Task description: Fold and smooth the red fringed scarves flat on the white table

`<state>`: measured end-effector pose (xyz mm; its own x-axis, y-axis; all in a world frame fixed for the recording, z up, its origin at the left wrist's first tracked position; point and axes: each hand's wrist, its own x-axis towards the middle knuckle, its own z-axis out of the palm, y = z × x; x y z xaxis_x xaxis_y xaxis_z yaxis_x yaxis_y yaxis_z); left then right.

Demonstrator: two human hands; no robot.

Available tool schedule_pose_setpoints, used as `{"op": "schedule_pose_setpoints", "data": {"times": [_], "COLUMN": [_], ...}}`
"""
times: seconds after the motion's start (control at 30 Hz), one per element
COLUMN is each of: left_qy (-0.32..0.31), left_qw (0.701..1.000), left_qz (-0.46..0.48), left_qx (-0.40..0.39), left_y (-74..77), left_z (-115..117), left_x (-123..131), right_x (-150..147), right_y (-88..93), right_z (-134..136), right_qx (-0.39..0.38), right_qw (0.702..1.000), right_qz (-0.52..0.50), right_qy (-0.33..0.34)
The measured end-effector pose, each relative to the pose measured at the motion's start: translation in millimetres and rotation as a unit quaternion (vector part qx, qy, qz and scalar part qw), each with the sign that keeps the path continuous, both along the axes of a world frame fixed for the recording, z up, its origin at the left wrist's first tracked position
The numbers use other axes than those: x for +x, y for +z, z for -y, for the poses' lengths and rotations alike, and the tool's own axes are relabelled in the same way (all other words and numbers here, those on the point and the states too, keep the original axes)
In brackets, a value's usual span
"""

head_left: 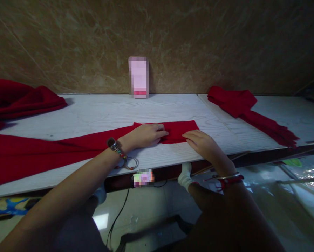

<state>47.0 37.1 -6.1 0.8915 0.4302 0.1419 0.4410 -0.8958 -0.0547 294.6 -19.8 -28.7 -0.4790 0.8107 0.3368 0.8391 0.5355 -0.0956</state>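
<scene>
A long red scarf [80,147] runs from the left edge of the white table to its middle, where its right end lies in a flat rectangular layer [176,129]. My left hand [148,135] rests on this layer, fingers stretched to the right and pressed on the cloth; a ring, a watch and a beaded bracelet are on that arm. On the right edge of the layer lies my right hand [201,141], its fingers extended over the cloth toward the left. The thumb of my right hand is hard to make out.
A pink phone-like object [138,77], blurred, leans on the brown marbled wall [172,45]. A folded red scarf [233,101] with a fringed end lies at the right of the table [101,108]. More red cloth [22,99] is heaped at left. Below is a cable [118,213].
</scene>
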Motion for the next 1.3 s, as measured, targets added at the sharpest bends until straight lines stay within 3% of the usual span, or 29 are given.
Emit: {"op": "schedule_pose_setpoints", "data": {"times": [0.13, 0.27, 0.5, 0.87, 1.07, 1.3], "left_qy": [-0.027, -0.047, -0.002, -0.085, -0.038, -0.083], "left_qw": [1.0, 0.997, 0.99, 0.993, 0.992, 0.989], "left_qz": [0.006, 0.021, 0.077, 0.071, 0.08, 0.033], "left_qx": [0.002, 0.062, 0.118, -0.035, -0.088, -0.116], "left_y": [0.3, -2.7, -5.9, -13.0, -12.4, -8.0], "left_z": [-5.4, -5.8, 2.1, 0.3, 1.8, 4.1], "left_x": [-2.3, -1.3, -0.5, -1.4, -3.6, -1.6], "right_x": [-1.1, -2.0, 2.7, 6.8, 5.7, 6.1], "right_y": [-5.6, -14.3, -18.5, -13.5, -13.6, -10.5], "right_z": [-0.5, -2.0, -3.4, -0.7, 0.5, 0.3], "right_qx": [0.03, 0.078, 0.113, 0.09, 0.094, 0.081], "right_qw": [0.999, 0.996, 0.989, 0.99, 0.986, 0.988], "right_qz": [0.003, -0.017, -0.089, -0.112, -0.137, -0.13], "right_qy": [-0.016, -0.027, -0.045, -0.002, -0.013, 0.022]}}
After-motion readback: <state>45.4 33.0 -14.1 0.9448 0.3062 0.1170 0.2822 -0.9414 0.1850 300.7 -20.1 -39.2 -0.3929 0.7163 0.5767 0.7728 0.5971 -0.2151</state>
